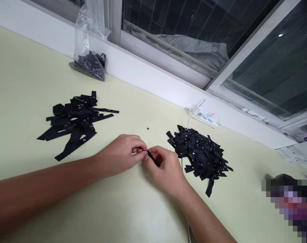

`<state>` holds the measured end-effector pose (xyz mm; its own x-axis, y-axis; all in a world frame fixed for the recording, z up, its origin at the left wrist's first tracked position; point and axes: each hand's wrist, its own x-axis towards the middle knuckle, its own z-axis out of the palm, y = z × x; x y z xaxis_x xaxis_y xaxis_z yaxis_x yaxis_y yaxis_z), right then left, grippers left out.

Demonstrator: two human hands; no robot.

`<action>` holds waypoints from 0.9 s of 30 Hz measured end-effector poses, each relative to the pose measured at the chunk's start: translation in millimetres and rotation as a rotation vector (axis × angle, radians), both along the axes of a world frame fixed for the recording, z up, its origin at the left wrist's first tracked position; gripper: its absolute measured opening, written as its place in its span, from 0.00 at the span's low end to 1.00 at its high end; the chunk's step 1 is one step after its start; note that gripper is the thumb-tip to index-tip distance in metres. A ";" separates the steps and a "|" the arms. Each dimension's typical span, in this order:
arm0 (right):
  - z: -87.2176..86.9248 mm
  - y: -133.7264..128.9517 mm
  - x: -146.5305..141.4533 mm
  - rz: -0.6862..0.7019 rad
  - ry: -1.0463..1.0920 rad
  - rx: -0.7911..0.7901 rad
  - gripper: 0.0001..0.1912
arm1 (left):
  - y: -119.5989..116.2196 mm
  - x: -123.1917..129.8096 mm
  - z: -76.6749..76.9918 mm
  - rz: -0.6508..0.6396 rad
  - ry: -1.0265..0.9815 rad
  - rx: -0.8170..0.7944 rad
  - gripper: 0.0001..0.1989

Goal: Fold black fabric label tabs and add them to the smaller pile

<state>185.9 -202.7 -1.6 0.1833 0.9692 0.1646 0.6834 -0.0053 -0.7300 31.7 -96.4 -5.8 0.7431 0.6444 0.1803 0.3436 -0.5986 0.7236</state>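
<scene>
Near the middle of the view, my left hand [126, 151] and my right hand [165, 168] meet fingertip to fingertip over the table. Both pinch one black fabric strip [153, 158], which curves from the left fingertips into the right hand's fingers; part of it is hidden by them. A loose pile of long black strips [76, 118], some with small white marks, lies to the left beyond my left forearm. To the right of my right hand is a denser heap of short black strips [198, 152].
A clear plastic bag [90, 64] with black pieces stands by the wall. A white power strip [204, 118] lies at the wall, its cable running under the right heap. A small dark bit [148, 128] is on the pale green table [133, 209]. Something pixelated [295, 206] is at right.
</scene>
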 end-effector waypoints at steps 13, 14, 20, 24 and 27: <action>-2.3 2.4 8.7 0.032 -0.015 0.011 0.07 | 1.2 0.1 2.7 0.010 -0.013 -0.005 0.09; -2.6 2.4 8.4 0.031 -0.027 0.010 0.07 | 1.0 -0.1 2.8 0.007 -0.013 -0.005 0.09; -3.8 2.9 7.5 -0.010 -0.110 0.040 0.05 | 0.8 -0.3 3.0 0.011 0.018 -0.013 0.08; -2.2 2.3 7.3 -0.047 -0.077 -0.002 0.05 | 0.5 -0.2 2.3 0.040 0.030 -0.014 0.08; 0.7 1.5 6.9 -0.091 0.011 -0.041 0.05 | 0.8 -0.2 1.4 0.072 0.020 -0.015 0.10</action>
<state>192.8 -201.2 -0.9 0.2729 0.9542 0.1224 0.6708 -0.0975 -0.7352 31.5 -95.6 -4.4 0.6979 0.6991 0.1555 0.4001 -0.5607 0.7249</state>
